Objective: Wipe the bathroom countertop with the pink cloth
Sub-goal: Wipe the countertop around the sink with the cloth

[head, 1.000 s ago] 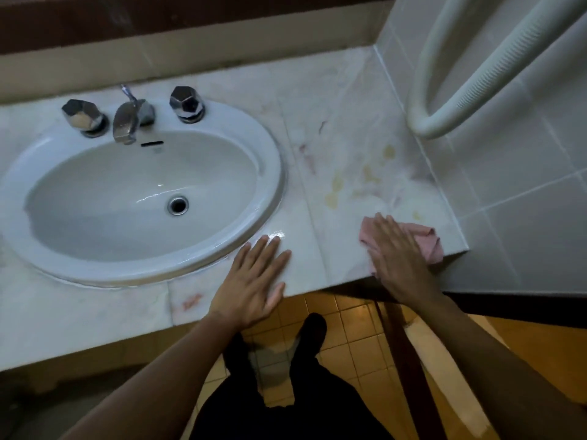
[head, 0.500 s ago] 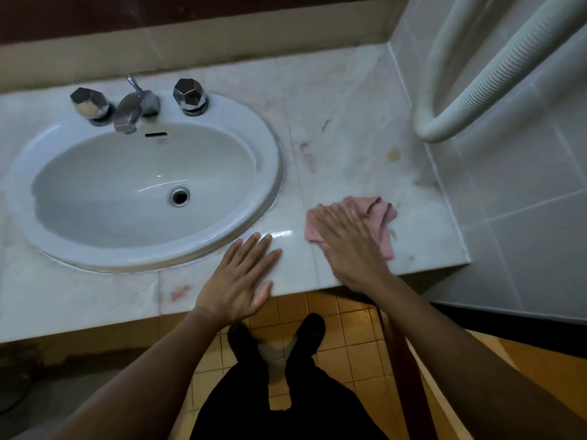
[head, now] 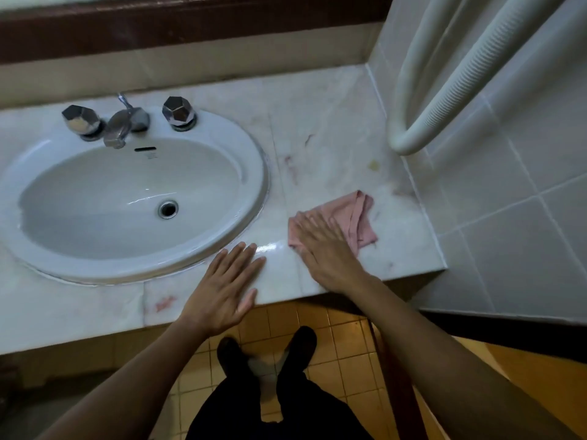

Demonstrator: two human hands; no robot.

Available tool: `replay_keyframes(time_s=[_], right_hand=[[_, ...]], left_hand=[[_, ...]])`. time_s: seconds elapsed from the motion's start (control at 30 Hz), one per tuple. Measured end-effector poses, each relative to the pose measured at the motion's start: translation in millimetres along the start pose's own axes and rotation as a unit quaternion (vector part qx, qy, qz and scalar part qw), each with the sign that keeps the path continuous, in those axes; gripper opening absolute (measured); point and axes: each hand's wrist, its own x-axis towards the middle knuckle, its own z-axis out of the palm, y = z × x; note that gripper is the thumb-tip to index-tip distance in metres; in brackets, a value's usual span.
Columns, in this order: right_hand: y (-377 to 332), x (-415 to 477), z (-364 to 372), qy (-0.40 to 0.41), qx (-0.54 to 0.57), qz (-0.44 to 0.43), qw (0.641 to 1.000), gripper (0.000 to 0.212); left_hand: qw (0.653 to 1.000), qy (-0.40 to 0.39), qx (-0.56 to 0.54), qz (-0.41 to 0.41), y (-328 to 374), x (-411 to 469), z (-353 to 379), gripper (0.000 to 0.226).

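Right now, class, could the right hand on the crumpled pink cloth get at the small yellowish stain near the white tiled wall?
Probably yes: only bare marble countertop lies between the right hand and the yellowish stain, though the white ribbed hose hangs nearby.

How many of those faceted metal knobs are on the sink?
2: the left knob and the right knob, either side of the spout on the basin's back rim. None looks hidden.
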Motion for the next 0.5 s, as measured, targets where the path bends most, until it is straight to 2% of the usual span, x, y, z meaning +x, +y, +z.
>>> replay_keyframes(time_s=[0.07, 0.1, 0.2, 0.27, 0.33, 0.4, 0.47, 0.5], right_hand=[[10.5, -37.1, -9.7, -0.013, 0.047, -0.026, 0.998, 0.053], [18.1, -52.5, -17.7, 0.002, 0.07, -0.006, 0.998, 0.05], [45.3, -67.5, -35.3, 0.112, 0.066, 0.128, 0.983, 0.049], [48.6, -52.5, -40.1, 0.123, 0.017, 0.169, 0.978, 0.055], [42.4, -36.1, -42.7, 0.132, 0.009, 0.177, 0.975, 0.058], [42.8, -27.4, -43.2, 0.155, 0.0, 0.19, 0.969, 0.048], [51.9, -29.0, -34.5, 0.15, -0.064, 0.146, 0.976, 0.039], [59.4, -31.6, -30.4, 0.121, -0.105, 0.113, 0.981, 0.047]], left_hand=[[1.0, -0.008, -0.01, -0.02, 6.0, 2.2, -1.7, 0.064], [0.999, -0.01, -0.014, -0.038, 10.9, 5.7, -2.9, 0.064], [0.996, -0.002, -0.039, -0.084, 26.3, 33.2, -7.1, 0.066], [0.995, 0.006, -0.056, -0.084, 33.8, 63.5, -9.1, 0.067], [0.993, 0.011, -0.067, -0.096, 34.8, 86.8, -10.2, 0.068], [0.991, 0.009, -0.066, -0.117, 34.2, 94.0, -8.1, 0.068], [0.99, 0.013, -0.072, -0.122, 33.2, 93.0, -6.6, 0.069], [0.99, 0.016, -0.074, -0.12, 32.7, 92.6, -6.8, 0.069]])
